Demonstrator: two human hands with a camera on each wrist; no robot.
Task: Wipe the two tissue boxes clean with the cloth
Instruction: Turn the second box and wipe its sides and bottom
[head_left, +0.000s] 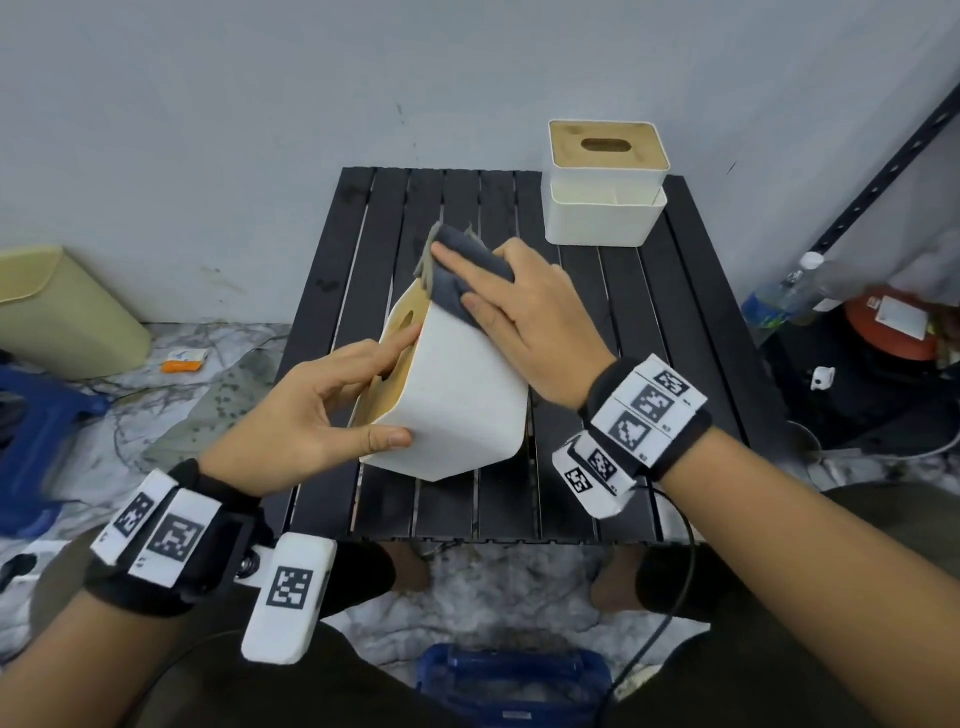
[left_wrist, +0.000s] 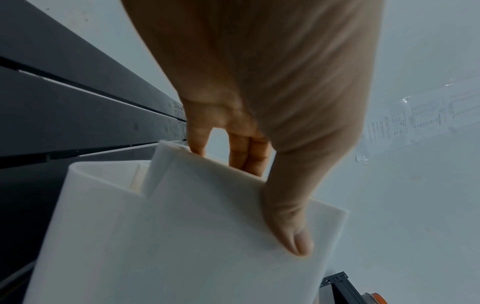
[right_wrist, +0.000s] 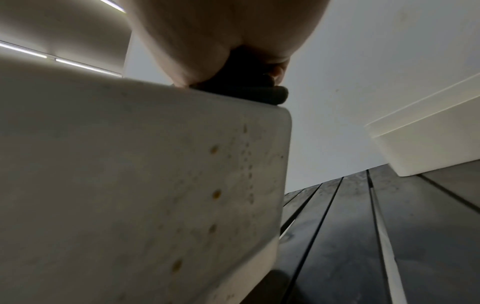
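White plastic tissue box (head_left: 457, 395), wood-lidded, lies tipped on its side at frame centre on the black slatted desk (head_left: 649, 332). Left hand (head_left: 306, 415) grips its near end: thumb curled over the white wall, fingers (head_left: 395, 340) on the lid face. Right hand (head_left: 524, 317), fingers straight and flat, presses the dark grey cloth (head_left: 467, 275) against the box's far upper edge. Right wrist view shows yellowish spots on a side wall (right_wrist: 215, 193); judged unfinished. Advice: keep the left-hand brace firm, press evenly, draw strokes across the full face, then turn to the spotted wall. Second tissue box (head_left: 605, 182) stands upright at upper right of the desk, well apart, untouched.
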